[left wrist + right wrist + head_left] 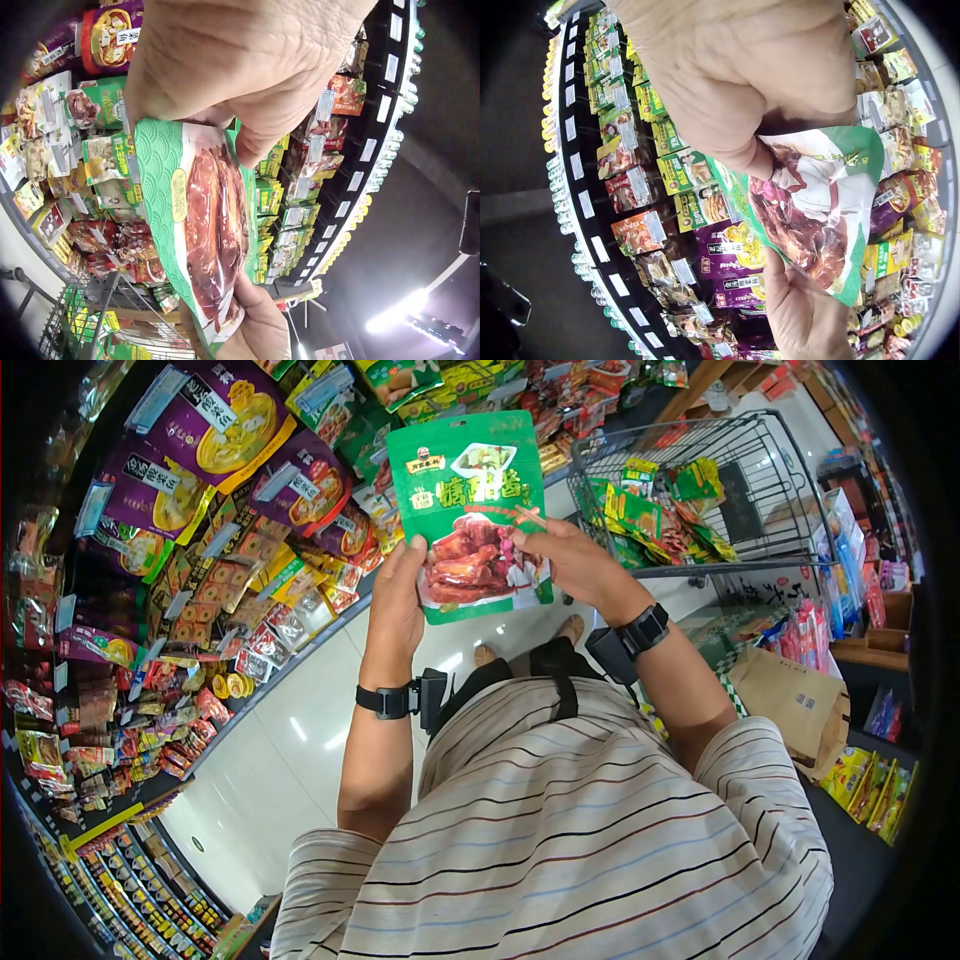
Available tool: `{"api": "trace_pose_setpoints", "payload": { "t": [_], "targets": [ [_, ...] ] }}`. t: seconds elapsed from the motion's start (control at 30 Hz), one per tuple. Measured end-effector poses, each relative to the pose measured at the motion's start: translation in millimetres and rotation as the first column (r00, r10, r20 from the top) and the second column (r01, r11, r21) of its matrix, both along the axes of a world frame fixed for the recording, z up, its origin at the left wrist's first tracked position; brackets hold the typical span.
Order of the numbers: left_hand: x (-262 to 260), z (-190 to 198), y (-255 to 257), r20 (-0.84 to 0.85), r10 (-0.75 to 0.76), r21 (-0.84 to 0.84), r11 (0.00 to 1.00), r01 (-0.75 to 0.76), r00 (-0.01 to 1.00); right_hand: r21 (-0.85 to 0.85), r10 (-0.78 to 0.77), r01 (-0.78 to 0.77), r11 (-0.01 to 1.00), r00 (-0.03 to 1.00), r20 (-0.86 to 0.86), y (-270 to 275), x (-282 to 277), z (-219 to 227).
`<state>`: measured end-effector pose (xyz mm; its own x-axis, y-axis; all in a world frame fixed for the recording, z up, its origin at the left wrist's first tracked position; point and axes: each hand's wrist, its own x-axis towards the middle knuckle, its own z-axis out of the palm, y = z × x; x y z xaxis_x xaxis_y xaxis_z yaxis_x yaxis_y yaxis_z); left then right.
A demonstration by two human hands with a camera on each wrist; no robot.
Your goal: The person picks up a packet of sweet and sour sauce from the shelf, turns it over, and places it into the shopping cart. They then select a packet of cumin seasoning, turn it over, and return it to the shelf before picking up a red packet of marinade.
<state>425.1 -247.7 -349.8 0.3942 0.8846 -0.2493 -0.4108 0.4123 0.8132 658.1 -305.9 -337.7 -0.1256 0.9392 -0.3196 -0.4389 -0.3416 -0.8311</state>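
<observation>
**A:** Green sauce packet [470,515], the one printed with braised meat — where is it in the head view?

**B:** Held up in front of the chest, between the hanging snack shelves [200,540] and the wire shopping cart [700,480]. The left hand [398,600] pinches its lower left edge; the right hand [570,560] has curled fingers on the right edge. Both hands grip it, neither spread flat.

**A:** What step does that look like?

**B:** I judge it is the inspection stage: the packet faces the person, off the shelf and not in the cart. The next move calls for keeping a firm pinch on the slippery film while turning or carrying it.

**A:** And the left wrist view?

**B:** The left hand fills the top, thumb [259,142] pressed on the packet's [202,217] front. The right hand [251,322] holds the far edge below.

**A:** The right wrist view?

**B:** Mirror of that: right hand's thumb [754,154] clamps the packet's [810,210] edge, the left hand [799,315] grips from below. Purple and green pouches [727,255] hang behind.
</observation>
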Motion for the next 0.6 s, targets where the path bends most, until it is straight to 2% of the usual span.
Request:
{"api": "trace_pose_setpoints", "payload": {
  "t": [0.23,0.33,0.47,0.57,0.6],
  "targets": [
    [-7,5,-1,0.009,0.004,-0.018,1.000,-0.004,1.000,-0.006,0.021,-0.021,1.000,1.000,0.017,5,-4,-14],
    [-7,6,-2,0.013,0.012,-0.009,1.000,-0.012,1.000,0.009,0.008,-0.009,1.000,0.998,0.063,5,-11,-7],
    [-9,-4,1,0.014,0.039,0.062,0.997,-0.040,0.999,0.026,0.028,-0.034,0.999,0.974,0.223,7,-18,-4],
    [-14,-14,7,-0.011,0.048,0.033,0.998,-0.048,0.999,0.017,0.062,-0.071,0.997,0.946,0.320,9,-22,-4],
    [-15,-14,6,-0.015,0.051,0.024,0.998,-0.050,0.999,0.008,0.066,-0.074,0.997,0.936,0.345,7,-26,10]
  ]
}}
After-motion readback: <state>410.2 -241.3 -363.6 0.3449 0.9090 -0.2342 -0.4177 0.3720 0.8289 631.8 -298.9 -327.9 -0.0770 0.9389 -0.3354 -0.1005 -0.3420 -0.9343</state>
